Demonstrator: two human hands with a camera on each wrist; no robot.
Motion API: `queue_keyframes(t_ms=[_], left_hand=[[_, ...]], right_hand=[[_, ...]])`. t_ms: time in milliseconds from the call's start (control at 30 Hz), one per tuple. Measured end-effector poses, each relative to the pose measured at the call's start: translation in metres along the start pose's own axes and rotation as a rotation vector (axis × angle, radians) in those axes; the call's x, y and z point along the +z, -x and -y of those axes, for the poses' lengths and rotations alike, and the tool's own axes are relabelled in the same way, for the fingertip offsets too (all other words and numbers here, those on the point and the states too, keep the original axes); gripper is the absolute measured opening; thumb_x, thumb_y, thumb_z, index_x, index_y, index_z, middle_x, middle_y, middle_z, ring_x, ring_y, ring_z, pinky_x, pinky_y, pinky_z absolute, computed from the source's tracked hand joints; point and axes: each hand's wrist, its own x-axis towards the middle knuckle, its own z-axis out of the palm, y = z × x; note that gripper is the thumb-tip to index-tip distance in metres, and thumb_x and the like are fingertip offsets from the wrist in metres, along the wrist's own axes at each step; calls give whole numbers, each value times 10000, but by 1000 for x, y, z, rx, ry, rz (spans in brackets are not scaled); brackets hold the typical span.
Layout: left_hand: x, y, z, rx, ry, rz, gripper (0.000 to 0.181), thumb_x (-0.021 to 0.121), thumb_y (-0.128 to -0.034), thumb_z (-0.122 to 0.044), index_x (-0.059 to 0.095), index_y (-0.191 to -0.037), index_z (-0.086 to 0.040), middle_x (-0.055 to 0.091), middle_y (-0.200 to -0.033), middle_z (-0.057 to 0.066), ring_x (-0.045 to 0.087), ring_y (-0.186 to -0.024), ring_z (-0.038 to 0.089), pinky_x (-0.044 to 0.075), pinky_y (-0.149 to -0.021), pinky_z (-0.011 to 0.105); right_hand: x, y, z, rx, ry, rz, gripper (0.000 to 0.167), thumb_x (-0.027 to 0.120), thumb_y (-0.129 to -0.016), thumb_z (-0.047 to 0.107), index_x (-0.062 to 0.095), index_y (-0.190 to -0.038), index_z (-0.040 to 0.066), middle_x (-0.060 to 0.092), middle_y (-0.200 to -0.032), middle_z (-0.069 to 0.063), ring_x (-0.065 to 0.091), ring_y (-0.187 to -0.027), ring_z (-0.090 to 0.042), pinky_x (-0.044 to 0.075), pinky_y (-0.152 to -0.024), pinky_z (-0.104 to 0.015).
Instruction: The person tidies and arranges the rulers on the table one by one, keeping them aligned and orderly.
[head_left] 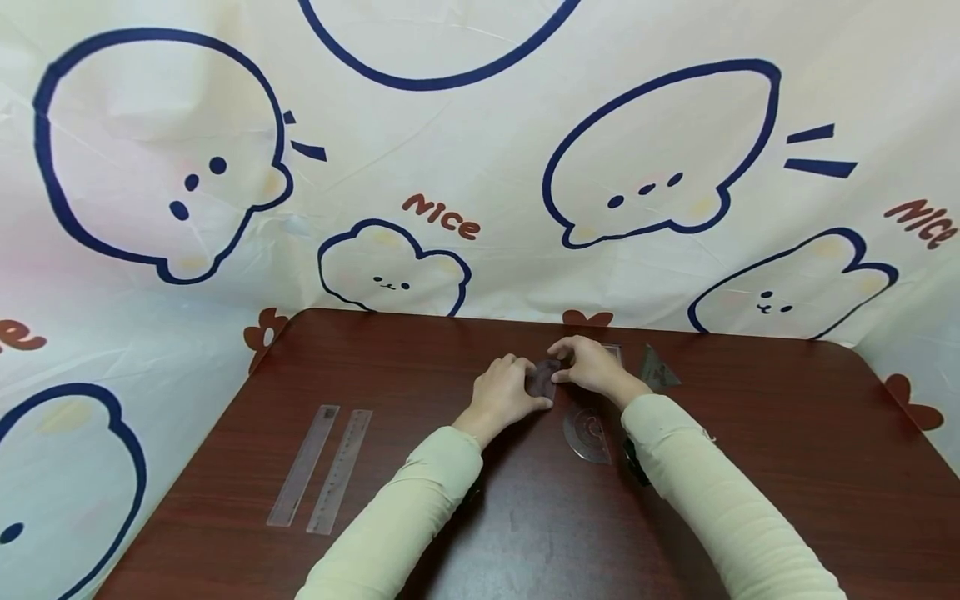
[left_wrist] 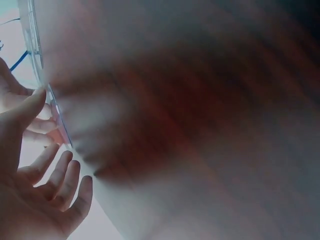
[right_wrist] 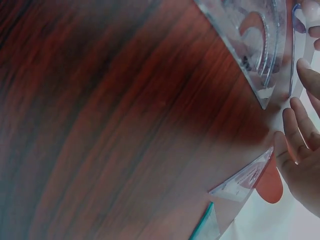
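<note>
Two straight clear plastic rulers, the outer one (head_left: 302,467) and the inner one (head_left: 339,472), lie side by side on the dark red-brown wood-grain surface (head_left: 420,367), well to the left of the left hand's (head_left: 501,392) fingers, which hold the near left side of a thin, grey-looking translucent plastic piece (head_left: 542,382) between thumb and fingertips. The right hand's (head_left: 592,367) fingers pinch that piece's far right corner, with a clear semicircular plastic protractor (head_left: 588,435) nearer the person than those fingers and a greenish translucent plastic triangle (head_left: 658,368) to their right.
</note>
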Motion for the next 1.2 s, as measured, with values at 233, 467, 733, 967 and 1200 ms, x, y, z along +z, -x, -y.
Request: queue_keyframes(t_ms=[233, 467, 733, 967, 1200], left_hand=[[4, -3, -3, -32, -36, -2, 593, 819, -786, -486, 653, -1238, -139, 586, -1152, 56, 561, -1110, 255, 512, -831, 460], [4, -6, -4, -60, -29, 1, 645, 833, -762, -499, 641, -1256, -131, 578, -1172, 73, 551, -1116, 266, 512, -823, 454], [4, -7, -4, -89, -30, 20, 694, 833, -756, -510, 631, -1295, -123, 574, -1221, 85, 537, -1139, 263, 510, -852, 456], [5, -8, -4, -94, -32, 18, 705, 832, -755, -514, 624, -1308, -128, 569, -1243, 88, 534, -1138, 258, 507, -854, 453], [5, -8, -3, -99, -28, 24, 712, 826, -765, -509, 612, -1329, -132, 560, -1272, 89, 527, -1146, 259, 500, -867, 452]], right_hand=[[2, 0, 2, 34, -15, -4, 423, 783, -861, 108, 639, -1254, 47, 610, -1177, -142, 578, -921, -245, 479, -829, -428], [2, -1, 1, 49, -45, -14, 429, 780, -862, 98, 635, -1262, 44, 614, -1165, -149, 576, -896, -239, 482, -804, -418], [3, -1, 2, 83, -104, -20, 432, 777, -865, 98, 636, -1269, 45, 628, -1161, -139, 567, -885, -234, 477, -786, -391], [2, 0, 4, 81, -113, 0, 430, 752, -884, 77, 613, -1286, 13, 612, -1185, -179, 569, -906, -254, 481, -798, -408], [1, 2, 2, 63, -107, -9, 423, 747, -883, 64, 612, -1277, -10, 616, -1172, -187, 573, -887, -250, 485, -785, -403]])
